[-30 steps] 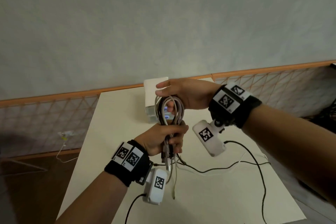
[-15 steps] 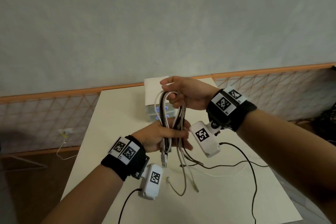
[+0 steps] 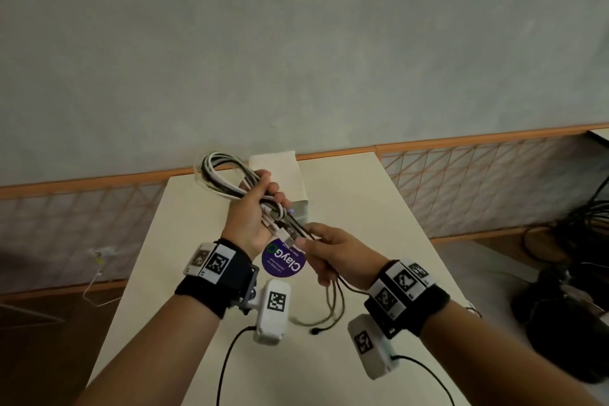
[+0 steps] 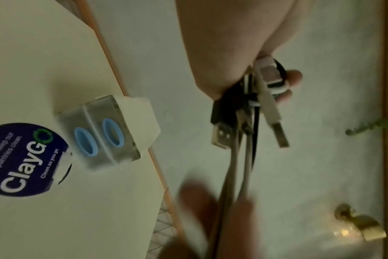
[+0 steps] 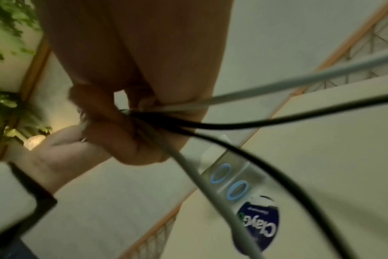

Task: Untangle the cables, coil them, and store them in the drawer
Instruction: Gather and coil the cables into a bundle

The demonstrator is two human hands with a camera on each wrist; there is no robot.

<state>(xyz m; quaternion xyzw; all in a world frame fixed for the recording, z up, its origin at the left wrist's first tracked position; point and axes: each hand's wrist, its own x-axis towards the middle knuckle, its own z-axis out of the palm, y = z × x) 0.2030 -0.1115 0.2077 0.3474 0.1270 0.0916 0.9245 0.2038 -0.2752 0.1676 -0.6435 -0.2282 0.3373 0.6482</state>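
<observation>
My left hand (image 3: 263, 194) grips a coiled bundle of white, grey and black cables (image 3: 219, 171) above the cream table (image 3: 362, 208); the loop leans up and to the left. The left wrist view shows USB plugs (image 4: 219, 136) sticking out below that fist. My right hand (image 3: 304, 241) pinches the loose grey and black cable tails (image 3: 333, 303), which hang toward the table. In the right wrist view those tails (image 5: 266, 122) run out from its fingers. A small white drawer box (image 3: 283, 165) with blue oval handles (image 4: 109, 131) stands behind both hands.
A round purple ClayGo sticker (image 3: 283, 264) lies on the table under my hands. An orange-framed mesh railing (image 3: 478, 184) runs behind the table. Dark bags and cables (image 3: 566, 290) lie on the floor to the right. Camera leads trail from both wrists.
My left hand has lifted and tilted the bundle from upright to leaning left. My right hand has left the top of the loop and come down to pinch the loose tails.
</observation>
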